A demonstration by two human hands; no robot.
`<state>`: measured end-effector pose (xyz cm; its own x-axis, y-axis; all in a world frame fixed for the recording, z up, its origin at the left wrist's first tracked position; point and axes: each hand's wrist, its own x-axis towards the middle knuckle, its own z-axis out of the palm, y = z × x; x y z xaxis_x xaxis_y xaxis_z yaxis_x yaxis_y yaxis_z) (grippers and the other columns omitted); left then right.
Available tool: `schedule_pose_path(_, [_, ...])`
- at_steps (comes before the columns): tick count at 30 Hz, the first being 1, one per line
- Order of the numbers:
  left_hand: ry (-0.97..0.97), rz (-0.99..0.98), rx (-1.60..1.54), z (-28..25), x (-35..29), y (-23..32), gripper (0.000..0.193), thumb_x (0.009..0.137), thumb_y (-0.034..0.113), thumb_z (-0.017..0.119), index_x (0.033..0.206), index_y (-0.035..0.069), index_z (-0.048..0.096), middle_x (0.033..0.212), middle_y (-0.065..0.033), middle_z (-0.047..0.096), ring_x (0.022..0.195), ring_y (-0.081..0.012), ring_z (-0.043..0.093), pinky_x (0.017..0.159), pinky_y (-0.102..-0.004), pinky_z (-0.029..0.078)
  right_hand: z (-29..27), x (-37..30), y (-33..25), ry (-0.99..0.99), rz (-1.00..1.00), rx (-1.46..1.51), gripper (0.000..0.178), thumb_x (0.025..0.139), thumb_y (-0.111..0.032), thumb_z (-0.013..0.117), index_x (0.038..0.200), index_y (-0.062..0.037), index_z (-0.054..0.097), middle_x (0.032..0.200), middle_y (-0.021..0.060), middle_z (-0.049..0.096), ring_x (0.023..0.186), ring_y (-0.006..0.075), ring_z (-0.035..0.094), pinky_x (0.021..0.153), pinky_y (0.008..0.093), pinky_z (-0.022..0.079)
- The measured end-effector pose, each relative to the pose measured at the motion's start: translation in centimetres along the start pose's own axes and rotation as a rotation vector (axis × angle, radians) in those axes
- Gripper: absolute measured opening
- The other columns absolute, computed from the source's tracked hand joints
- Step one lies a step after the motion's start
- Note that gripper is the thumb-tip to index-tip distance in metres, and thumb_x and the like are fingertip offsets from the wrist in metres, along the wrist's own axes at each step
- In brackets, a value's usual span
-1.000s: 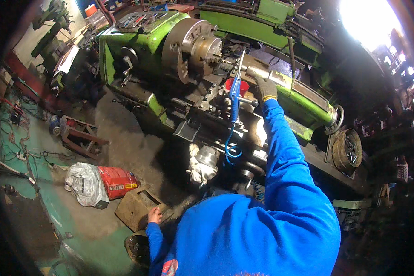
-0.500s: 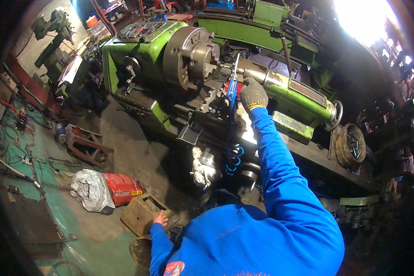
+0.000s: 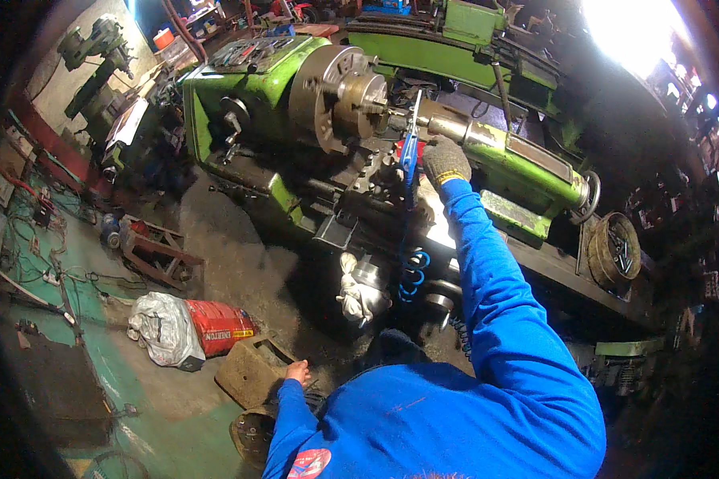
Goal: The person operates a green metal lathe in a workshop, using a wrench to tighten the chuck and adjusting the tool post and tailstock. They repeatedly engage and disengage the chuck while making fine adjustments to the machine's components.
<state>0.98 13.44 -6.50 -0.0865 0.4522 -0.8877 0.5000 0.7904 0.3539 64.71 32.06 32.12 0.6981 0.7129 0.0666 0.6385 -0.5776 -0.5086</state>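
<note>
My right hand [image 3: 446, 162], in a grey knitted glove, is closed at the tailstock [image 3: 503, 152] of a green lathe, its fingertips hidden. Just left of it a blue air blow gun [image 3: 409, 153] points its thin nozzle upward; whether the glove touches the gun I cannot tell. A coiled blue hose [image 3: 414, 275] hangs below. Left of the gun is the big steel chuck [image 3: 319, 100], its outline somewhat smeared. My bare left hand [image 3: 297, 373] hangs low with loosely bent fingers and nothing visible in it, close to a worn tan box [image 3: 252, 373].
A red and white sack [image 3: 216, 327] lies on the floor at left, near a rusty metal frame [image 3: 161, 259]. White cloth [image 3: 349, 291] hangs under the carriage. A round bin [image 3: 613, 254] of metal parts sits at right. Tools [image 3: 248, 53] lie on the headstock.
The whole view has shifted slightly. My left hand has moved a little to the right, past the tan box. The right hand and blow gun stay in place; the chuck looks more smeared.
</note>
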Motion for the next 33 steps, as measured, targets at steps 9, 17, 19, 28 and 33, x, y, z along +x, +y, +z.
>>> schedule_pose_path(9, [0.013, -0.077, -0.032, -1.6, 0.0, -4.5, 0.056, 0.104, 0.049, 0.062, 0.150, 0.019, 0.055, 0.132, -0.0077, 0.068, 0.101, -0.0256, 0.072, 0.078, -0.0459, 0.055, 0.9, 0.3, 0.9, 0.051, -0.061, 0.030, 0.042, 0.096, -0.031, 0.053, 0.121, -0.0058, 0.075, 0.130, 0.0240, 0.071, 0.123, 0.0428, 0.065, 0.108, 0.0504, 0.051])
schedule_pose_path(17, [0.130, 0.126, -0.049, -1.8, 2.8, -8.1, 0.028, 0.099, 0.027, 0.071, 0.122, 0.013, 0.067, 0.104, -0.0054, 0.073, 0.078, -0.0216, 0.070, 0.061, -0.0396, 0.055, 1.2, 1.7, 1.6, -0.113, 0.017, 0.068, 0.050, 0.098, -0.034, 0.054, 0.140, -0.0124, 0.068, 0.149, 0.0209, 0.061, 0.141, 0.0422, 0.056, 0.125, 0.0595, 0.031])
schedule_pose_path(19, [0.180, 0.125, -0.068, -0.4, 1.5, -6.5, 0.025, 0.093, 0.016, 0.074, 0.115, 0.006, 0.067, 0.084, -0.0056, 0.070, 0.063, -0.0217, 0.065, 0.059, -0.0395, 0.054, 0.9, 1.4, 1.0, -0.098, 0.022, 0.043, 0.050, 0.098, -0.034, 0.053, 0.141, -0.0122, 0.068, 0.150, 0.0215, 0.061, 0.141, 0.0423, 0.055, 0.125, 0.0587, 0.033])
schedule_pose_path(28, [0.172, 0.029, -0.066, -0.2, 0.0, -4.2, 0.035, 0.098, 0.034, 0.075, 0.122, 0.011, 0.067, 0.096, -0.0070, 0.072, 0.068, -0.0204, 0.068, 0.053, -0.0380, 0.049, 1.7, 2.0, 2.0, -0.078, -0.019, 0.007, 0.052, 0.098, -0.035, 0.054, 0.142, -0.0115, 0.067, 0.150, 0.0217, 0.061, 0.140, 0.0428, 0.056, 0.120, 0.0541, 0.040])
schedule_pose_path(33, [0.113, 0.008, -0.058, -0.6, 1.1, -5.3, 0.036, 0.099, 0.035, 0.073, 0.126, 0.014, 0.065, 0.098, -0.0069, 0.072, 0.068, -0.0200, 0.069, 0.051, -0.0376, 0.048, 1.4, 1.5, 1.3, -0.071, 0.005, 0.026, 0.052, 0.098, -0.037, 0.055, 0.142, -0.0137, 0.067, 0.149, 0.0214, 0.061, 0.140, 0.0429, 0.056, 0.120, 0.0517, 0.041])
